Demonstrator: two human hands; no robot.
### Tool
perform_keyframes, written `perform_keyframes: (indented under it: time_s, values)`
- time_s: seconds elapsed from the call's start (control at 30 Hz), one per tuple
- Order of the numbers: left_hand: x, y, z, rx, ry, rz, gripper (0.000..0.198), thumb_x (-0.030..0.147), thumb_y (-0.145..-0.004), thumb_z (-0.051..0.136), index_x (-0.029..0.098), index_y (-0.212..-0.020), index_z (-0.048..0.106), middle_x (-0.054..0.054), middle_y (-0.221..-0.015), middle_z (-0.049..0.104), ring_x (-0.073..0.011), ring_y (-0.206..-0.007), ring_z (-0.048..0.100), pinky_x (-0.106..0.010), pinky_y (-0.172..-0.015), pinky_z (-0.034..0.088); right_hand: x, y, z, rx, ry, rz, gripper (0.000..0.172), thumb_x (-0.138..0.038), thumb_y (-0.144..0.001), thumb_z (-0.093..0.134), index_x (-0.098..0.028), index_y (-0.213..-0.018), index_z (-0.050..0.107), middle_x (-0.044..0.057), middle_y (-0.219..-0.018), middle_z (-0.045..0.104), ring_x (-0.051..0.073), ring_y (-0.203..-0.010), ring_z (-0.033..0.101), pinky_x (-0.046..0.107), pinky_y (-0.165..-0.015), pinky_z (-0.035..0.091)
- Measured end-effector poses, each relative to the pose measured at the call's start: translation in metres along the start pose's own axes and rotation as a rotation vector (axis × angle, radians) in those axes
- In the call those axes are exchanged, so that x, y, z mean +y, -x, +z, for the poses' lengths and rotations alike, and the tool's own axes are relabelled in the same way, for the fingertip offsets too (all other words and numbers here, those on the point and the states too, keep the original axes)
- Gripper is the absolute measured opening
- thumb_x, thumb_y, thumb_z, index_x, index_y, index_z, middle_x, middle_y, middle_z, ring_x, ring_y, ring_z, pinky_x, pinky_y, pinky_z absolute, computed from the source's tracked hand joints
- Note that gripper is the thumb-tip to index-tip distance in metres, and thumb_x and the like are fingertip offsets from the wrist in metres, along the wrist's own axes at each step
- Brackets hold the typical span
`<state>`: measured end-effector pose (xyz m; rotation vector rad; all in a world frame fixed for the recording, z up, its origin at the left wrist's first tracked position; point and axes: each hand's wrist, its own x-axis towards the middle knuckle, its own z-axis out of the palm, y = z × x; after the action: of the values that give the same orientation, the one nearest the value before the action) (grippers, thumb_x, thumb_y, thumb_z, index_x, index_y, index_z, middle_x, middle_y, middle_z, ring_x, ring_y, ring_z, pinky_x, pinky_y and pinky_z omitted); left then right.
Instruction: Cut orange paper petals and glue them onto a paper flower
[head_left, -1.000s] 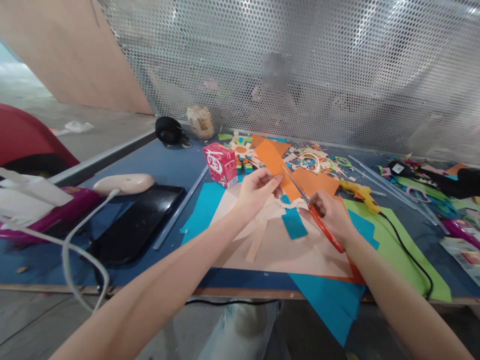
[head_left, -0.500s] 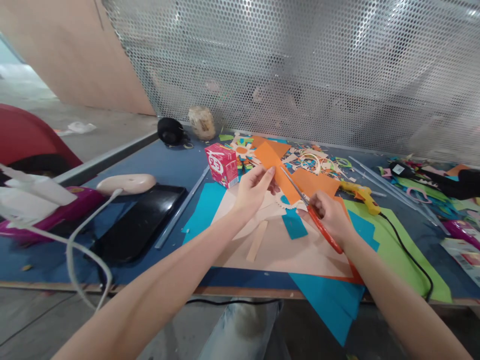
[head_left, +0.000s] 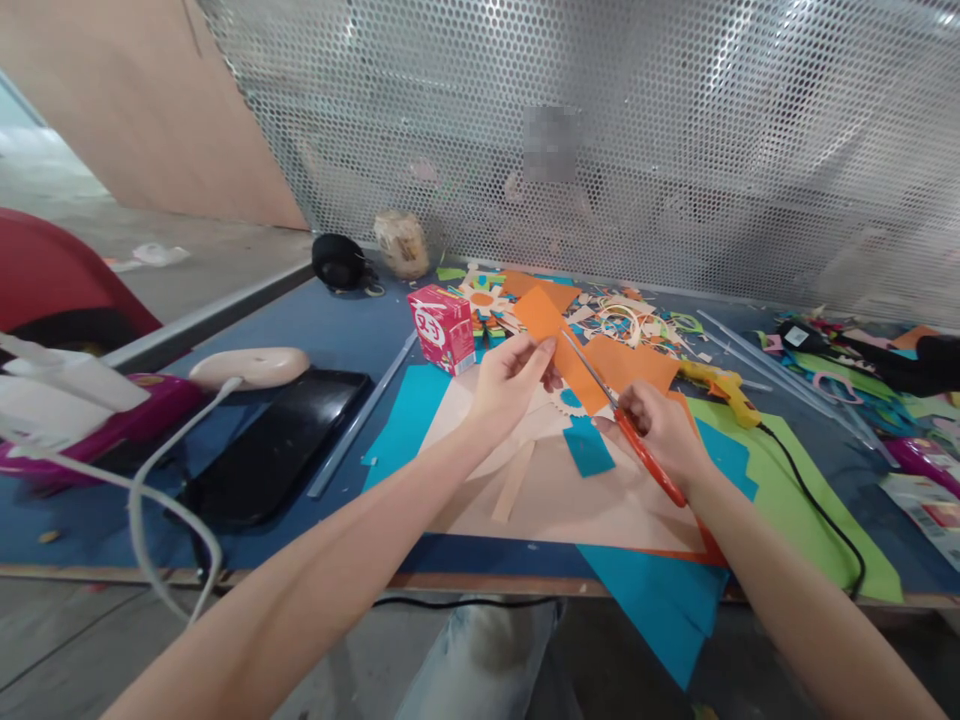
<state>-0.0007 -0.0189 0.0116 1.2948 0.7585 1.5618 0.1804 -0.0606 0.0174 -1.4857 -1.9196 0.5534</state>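
Note:
Between thumb and fingers, my left hand [head_left: 517, 375] pinches a strip of orange paper [head_left: 538, 312] above the sheets. My right hand [head_left: 658, 425] is wrapped round the red handles of a pair of scissors [head_left: 646, 462], whose blades reach up and left to the orange strip, close to my left fingertips. Whether the blades are parted is hard to make out. Underneath lie a pale pink sheet [head_left: 570, 515], a small dark teal piece [head_left: 589, 447] and a narrow pale strip [head_left: 514, 482]. A scalloped white cutout with a blue centre [head_left: 570, 400] is partly hidden by the orange paper.
A pink box [head_left: 441, 330] stands behind my left hand. A yellow glue gun [head_left: 724, 390] with a black cord lies right, on green paper [head_left: 810, 500]. Paper scraps [head_left: 630, 320] pile up by the perforated metal screen [head_left: 600, 140]. At left are a black phone [head_left: 277, 445] and white cable [head_left: 139, 490].
The orange strip has shifted and tilted slightly between my left hand and the scissor blades. Both hands keep their grip and stay almost in place.

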Motion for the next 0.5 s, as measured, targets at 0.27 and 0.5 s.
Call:
perform_keyframes:
  time_s: [0.27,0.5]
  values:
    - [-0.001,0.0025,0.0013,-0.035,-0.02,-0.022,0.027,0.035,-0.077,0.063,0.016,-0.06,0.054,0.002,-0.052,0.053,-0.0084,-0.048,0.051,-0.022,-0.05,0.043,-0.0034,-0.0002,-0.0006,-0.028,-0.015,0.009,0.034,-0.046,-0.072,0.061,-0.023,-0.072,0.037,-0.007,-0.059,0.039,0.01,-0.05,0.035,0.024,-0.047,0.029]
    - [-0.0047,0.0019,0.0005,-0.048,-0.013,-0.012,0.027,0.035,-0.077,0.063,0.016,-0.06,0.054,0.002,-0.052,0.054,-0.0085,-0.047,0.052,-0.022,-0.049,0.043,-0.0024,-0.0002,-0.0011,-0.018,-0.012,0.022,0.035,-0.049,-0.07,0.06,-0.023,-0.07,0.037,-0.008,-0.055,0.036,0.01,-0.049,0.034,0.024,-0.046,0.026]
